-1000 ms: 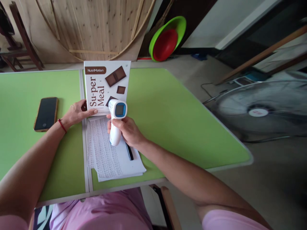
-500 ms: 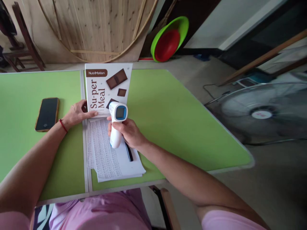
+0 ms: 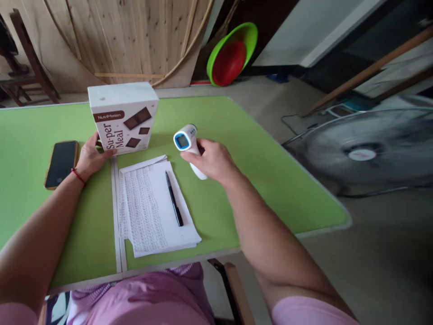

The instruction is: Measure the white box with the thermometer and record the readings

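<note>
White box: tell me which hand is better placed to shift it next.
Left hand, probably: it holds the white box at its lower left, while the right hand is apart from the box, holding the thermometer.

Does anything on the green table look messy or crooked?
A little: the papers aren't stacked evenly, so some edges stick out on the left, and the pen lies slanted on top. Nothing looks spilled or damaged.

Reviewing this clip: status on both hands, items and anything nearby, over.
Left hand gripping upright NutriMotion box, low. Right hand holding infrared thermometer. Black pen on handwritten papers; smartphone beside left hand.
</note>
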Demonstrator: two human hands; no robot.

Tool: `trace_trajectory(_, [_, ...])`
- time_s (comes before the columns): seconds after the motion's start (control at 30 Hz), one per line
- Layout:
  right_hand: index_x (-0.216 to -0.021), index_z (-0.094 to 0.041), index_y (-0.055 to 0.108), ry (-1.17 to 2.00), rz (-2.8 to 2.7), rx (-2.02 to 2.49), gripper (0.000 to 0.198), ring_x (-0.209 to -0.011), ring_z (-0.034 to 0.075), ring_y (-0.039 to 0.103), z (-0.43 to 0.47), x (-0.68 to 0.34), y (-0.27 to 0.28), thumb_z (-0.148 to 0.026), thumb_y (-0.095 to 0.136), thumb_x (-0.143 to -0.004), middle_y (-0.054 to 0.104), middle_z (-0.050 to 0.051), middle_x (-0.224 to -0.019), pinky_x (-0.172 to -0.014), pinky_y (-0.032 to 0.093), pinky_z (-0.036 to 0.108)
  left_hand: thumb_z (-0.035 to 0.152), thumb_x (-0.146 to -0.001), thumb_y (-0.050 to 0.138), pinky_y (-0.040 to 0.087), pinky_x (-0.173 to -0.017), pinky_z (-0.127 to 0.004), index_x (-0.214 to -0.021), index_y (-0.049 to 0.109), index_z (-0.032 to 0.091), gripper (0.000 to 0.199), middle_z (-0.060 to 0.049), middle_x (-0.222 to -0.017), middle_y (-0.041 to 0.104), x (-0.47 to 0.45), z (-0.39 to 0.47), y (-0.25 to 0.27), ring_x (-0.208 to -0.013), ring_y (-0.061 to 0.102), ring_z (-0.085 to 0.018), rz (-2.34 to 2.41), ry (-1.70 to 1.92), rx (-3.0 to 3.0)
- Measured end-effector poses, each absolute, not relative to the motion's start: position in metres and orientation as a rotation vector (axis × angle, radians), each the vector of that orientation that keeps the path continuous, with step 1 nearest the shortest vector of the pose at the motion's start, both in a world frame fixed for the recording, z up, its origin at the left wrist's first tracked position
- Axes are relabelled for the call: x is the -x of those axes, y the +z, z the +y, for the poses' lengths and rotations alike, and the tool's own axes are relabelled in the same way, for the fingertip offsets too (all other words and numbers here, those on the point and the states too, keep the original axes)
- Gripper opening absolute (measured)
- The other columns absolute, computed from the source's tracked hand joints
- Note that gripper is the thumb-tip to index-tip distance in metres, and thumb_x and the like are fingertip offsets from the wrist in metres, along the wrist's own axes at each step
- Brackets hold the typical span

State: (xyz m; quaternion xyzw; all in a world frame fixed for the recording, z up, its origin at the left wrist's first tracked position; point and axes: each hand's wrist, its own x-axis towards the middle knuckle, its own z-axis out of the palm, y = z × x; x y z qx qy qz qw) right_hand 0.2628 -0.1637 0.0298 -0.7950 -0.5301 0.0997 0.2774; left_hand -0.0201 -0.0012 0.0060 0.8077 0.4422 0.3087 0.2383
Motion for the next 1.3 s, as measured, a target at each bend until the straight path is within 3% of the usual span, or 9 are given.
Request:
trace_trajectory(0.13, [-0.083,-0.016,0.069,0.205,-1.521,2.506,0.031,-0.073,0.023,0.063,-0.155,-0.275,0.021,-0.045,0.061,-0.078,0.071,0.012,-0.085,-0.058,0.039,0.03,0.038,-0.066,0.076,0.051,-0.074,-0.037,-0.106,0.051,0.02,0.05,-0.008,-0.108,0.062,0.019,0.0,0.0,-0.088,0.062,-0.023,1.259,0.903,-2.131])
trace_trajectory(0.23, [-0.084,-0.017,0.07,0.221,-1.538,2.548,0.031,-0.075,0.023,0.065,-0.154,-0.275,0.017,-0.046,0.062,-0.076,0.072,0.011,-0.086,-0.058,0.04,0.029,0.041,-0.056,0.083,0.051,-0.076,-0.041,-0.099,0.044,0.021,0.061,-0.009,-0.106,0.054,0.018,-0.006,0.0,-0.087,0.058,-0.023,1.373,1.217,-2.098])
trace_trajectory(0.37, [-0.081,-0.019,0.07,0.3,-1.513,2.546,0.03,-0.073,0.022,0.065,-0.153,-0.273,0.016,-0.048,0.064,-0.076,0.072,0.009,-0.083,-0.058,0.04,0.03,0.039,-0.069,0.075,0.047,-0.084,-0.044,-0.088,0.039,0.023,0.044,-0.007,-0.101,0.048,0.007,-0.033,0.021,-0.092,0.053,-0.024,1.234,1.616,-2.299])
trace_trajectory(0.5, [-0.079,-0.018,0.07,0.334,-1.493,2.552,0.034,-0.071,0.023,0.064,-0.155,-0.274,0.017,-0.052,0.064,-0.075,0.07,0.009,-0.08,-0.06,0.042,0.031,0.03,-0.082,0.064,0.048,-0.068,-0.034,-0.093,0.05,0.02,0.021,-0.005,-0.091,0.058,-0.02,-0.085,0.046,-0.078,0.059,-0.019,0.886,0.528,-2.667])
trace_trajectory(0.57, [-0.084,-0.017,0.07,0.194,-1.503,2.527,0.039,-0.078,0.026,0.064,-0.158,-0.274,0.02,-0.054,0.068,-0.073,0.069,0.012,-0.089,-0.065,0.044,0.034,0.04,-0.08,0.071,0.048,-0.065,-0.035,-0.106,0.055,0.017,0.038,-0.011,-0.11,0.061,-0.033,-0.116,0.054,-0.083,0.063,-0.024,0.702,-0.083,-2.8])
trace_trajectory(0.63, [-0.087,-0.017,0.068,0.044,-1.495,2.411,0.037,-0.082,0.026,0.064,-0.163,-0.27,0.024,-0.051,0.071,-0.072,0.068,0.013,-0.095,-0.069,0.045,0.036,0.048,-0.081,0.07,0.048,-0.058,-0.036,-0.111,0.058,0.015,0.047,-0.015,-0.114,0.06,-0.043,-0.145,0.059,-0.079,0.066,-0.027,0.666,-0.394,-2.858])
trace_trajectory(0.83, [-0.071,-0.021,0.058,0.558,-1.746,2.042,0.022,-0.057,0.015,0.054,-0.177,-0.23,0.025,-0.036,0.074,-0.074,0.062,0.0,-0.065,-0.057,0.04,0.031,0.069,-0.078,0.061,0.048,-0.057,-0.036,-0.131,0.054,0.004,0.084,-0.033,-0.138,0.046,-0.053,-0.187,0.059,-0.085,0.069,-0.032,0.677,-0.718,-2.888])
trace_trajectory(1.03, [-0.08,-0.022,0.063,0.603,-1.858,1.906,0.007,-0.056,0.014,0.052,-0.179,-0.219,0.013,-0.02,0.066,-0.074,0.059,-0.002,-0.063,-0.055,0.035,0.029,0.074,-0.077,0.057,0.047,-0.054,-0.035,-0.13,0.058,0.004,0.088,-0.034,-0.144,0.039,-0.055,-0.177,0.054,-0.082,0.07,-0.033,0.761,-0.725,-2.869])
trace_trajectory(1.3, [-0.093,-0.023,0.07,0.87,-1.342,1.259,0.025,-0.067,0.015,0.053,-0.165,-0.243,0.01,-0.04,0.06,-0.078,0.061,0.001,-0.078,-0.066,0.045,0.032,0.075,-0.078,0.054,0.05,-0.054,-0.034,-0.137,0.05,0.002,0.094,-0.036,-0.15,0.021,-0.057,-0.173,0.046,-0.082,0.07,-0.031,0.793,-0.663,-2.903])
